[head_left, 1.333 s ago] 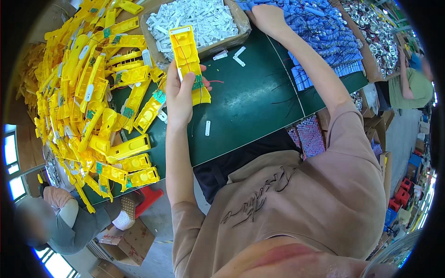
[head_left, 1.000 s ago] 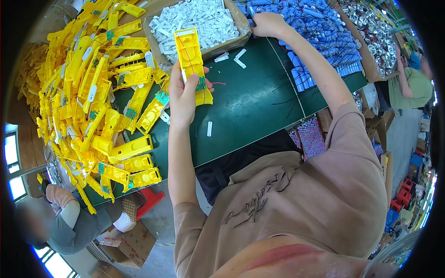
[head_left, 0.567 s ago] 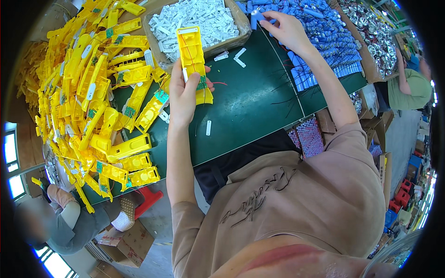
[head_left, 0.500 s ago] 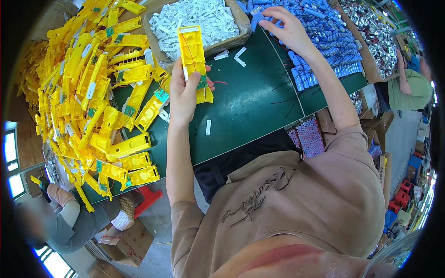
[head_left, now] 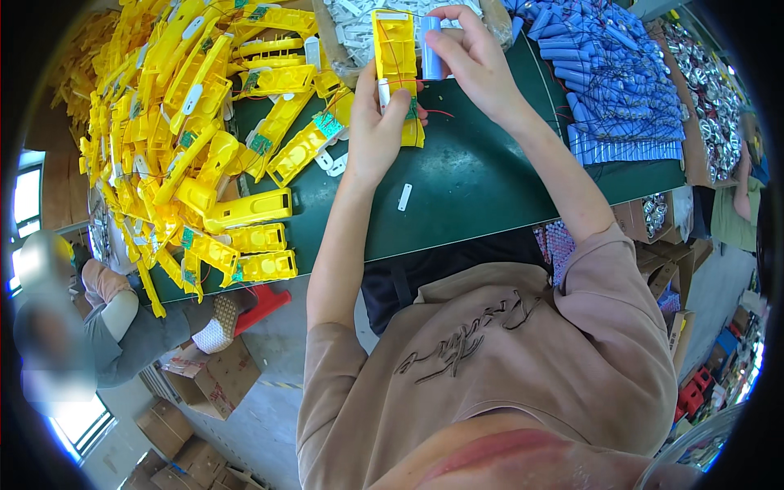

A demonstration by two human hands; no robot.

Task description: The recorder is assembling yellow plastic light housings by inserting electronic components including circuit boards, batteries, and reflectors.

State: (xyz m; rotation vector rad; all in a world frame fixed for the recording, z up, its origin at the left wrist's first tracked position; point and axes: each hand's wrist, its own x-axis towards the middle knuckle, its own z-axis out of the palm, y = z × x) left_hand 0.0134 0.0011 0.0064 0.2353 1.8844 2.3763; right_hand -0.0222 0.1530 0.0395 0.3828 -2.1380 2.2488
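Observation:
My left hand (head_left: 371, 126) grips a long yellow plastic housing (head_left: 395, 49) with thin red wires, holding it upright over the dark green table (head_left: 474, 192). My right hand (head_left: 471, 59) holds a blue cylindrical battery cell (head_left: 430, 45) right beside the housing's upper part, touching it. A small green circuit board (head_left: 330, 124) hangs by the housing's lower end.
A big heap of yellow housings (head_left: 188, 139) covers the table's left. A cardboard box of white parts (head_left: 351, 20) sits at the back. Blue battery cells (head_left: 608, 82) are piled at the right, with silvery parts (head_left: 709, 73) beyond. A person (head_left: 98, 310) sits lower left among cardboard boxes (head_left: 208, 380).
My right hand came back from the pile of blue cells with one cell and brought it against the yellow housing. My left hand kept the housing in about the same place.

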